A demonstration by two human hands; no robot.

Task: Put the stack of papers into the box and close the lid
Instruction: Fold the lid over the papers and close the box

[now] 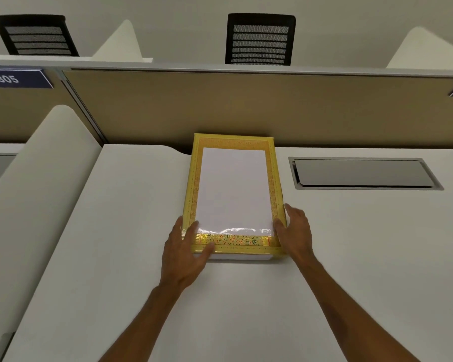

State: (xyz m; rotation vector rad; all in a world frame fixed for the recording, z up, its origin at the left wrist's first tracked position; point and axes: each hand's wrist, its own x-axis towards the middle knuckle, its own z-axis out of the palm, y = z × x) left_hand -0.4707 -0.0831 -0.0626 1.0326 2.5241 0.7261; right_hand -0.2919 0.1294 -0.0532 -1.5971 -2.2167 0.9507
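Note:
A flat box lies lengthwise on the white desk (131,270), its far end against the partition. Its yellow patterned lid (233,242) sits on top, and a strip of the white box base (242,256) shows under the near edge. Through the lid's clear glossy window I see the white stack of papers (233,189) inside. My left hand (185,254) grips the lid's near left corner, thumb on top and fingers over the front edge. My right hand (297,236) holds the near right corner, thumb on top and fingers along the side.
A tan partition panel (220,108) rises behind the box. A grey cable hatch (363,173) is set into the desk to the right. A curved white divider (37,192) bounds the desk on the left. Black mesh chairs (260,40) stand beyond the partition.

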